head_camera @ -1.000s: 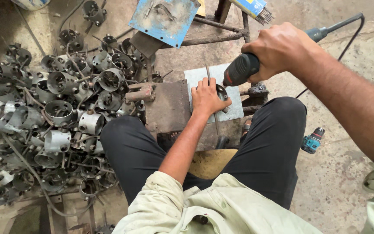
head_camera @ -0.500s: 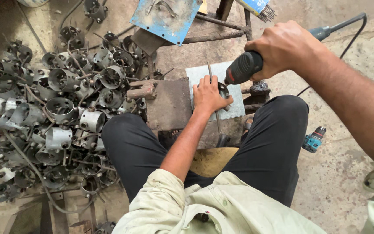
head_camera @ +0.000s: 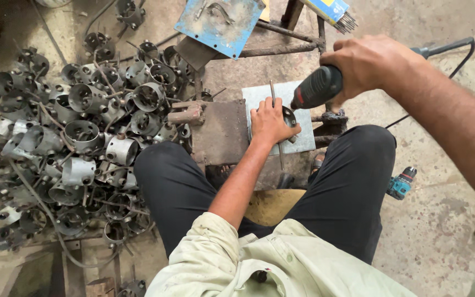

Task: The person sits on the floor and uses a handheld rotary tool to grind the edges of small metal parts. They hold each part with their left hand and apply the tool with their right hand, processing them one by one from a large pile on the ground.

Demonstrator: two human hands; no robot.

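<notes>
My left hand (head_camera: 270, 122) lies flat on a grey metal plate (head_camera: 305, 137) between my knees. It presses down a small metal ring (head_camera: 290, 116) and a thin rod (head_camera: 273, 93). From the right, my right hand (head_camera: 372, 66) grips a corded power tool (head_camera: 317, 88) with a dark body. The tool slopes down to the left, and its nose sits at the ring, right beside my left fingers. Its cable (head_camera: 457, 47) trails off to the upper right.
A big heap of grey metal ring parts (head_camera: 78, 137) with rods covers the floor on the left. A rusty block (head_camera: 224, 132) adjoins the plate. Beyond lie a blue plate (head_camera: 218, 22) and a bundle of welding rods (head_camera: 339, 14). A teal cordless drill (head_camera: 402, 183) rests by my right leg.
Both hands stay where they were, on the plate and on the tool. Only the view has shifted a little.
</notes>
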